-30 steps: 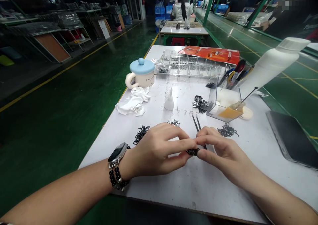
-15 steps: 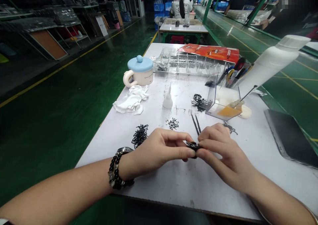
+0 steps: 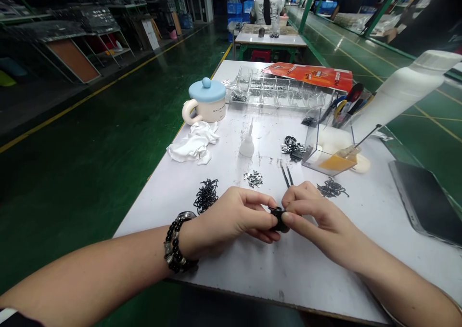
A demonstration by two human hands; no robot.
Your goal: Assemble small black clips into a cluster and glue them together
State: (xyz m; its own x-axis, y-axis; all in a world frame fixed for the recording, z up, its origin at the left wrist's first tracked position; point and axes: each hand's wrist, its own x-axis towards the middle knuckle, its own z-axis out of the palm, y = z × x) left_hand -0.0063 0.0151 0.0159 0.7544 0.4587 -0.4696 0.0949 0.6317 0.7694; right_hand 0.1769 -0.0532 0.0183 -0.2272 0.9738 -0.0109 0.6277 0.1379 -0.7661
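Observation:
Between my two hands, a little above the white table (image 3: 231, 274), is a small black part (image 3: 278, 217) whose exact kind I cannot make out. My left hand (image 3: 240, 215) pinches it from the left with thumb and fingers. From the right, the thumb and fingertips of my right hand (image 3: 314, 211) close on the same part and cover some of it. Just beyond my right fingers lie black tweezers (image 3: 287, 174). A pile of thin black pieces (image 3: 206, 195) sits near my left wrist, and small silvery pieces (image 3: 253, 178) lie farther in.
A lidded mug (image 3: 206, 103) and crumpled white cloth (image 3: 195, 144) stand at left. Behind are a small nozzle bottle (image 3: 247, 144) and a clear compartment tray (image 3: 274, 92). At right are a clear tool box (image 3: 330, 149), a large white bottle (image 3: 404, 93) and a phone (image 3: 428, 199).
The black part has turned between my fingers, showing a broader face. My right fingers have shifted slightly left on it. The whole view has moved a little.

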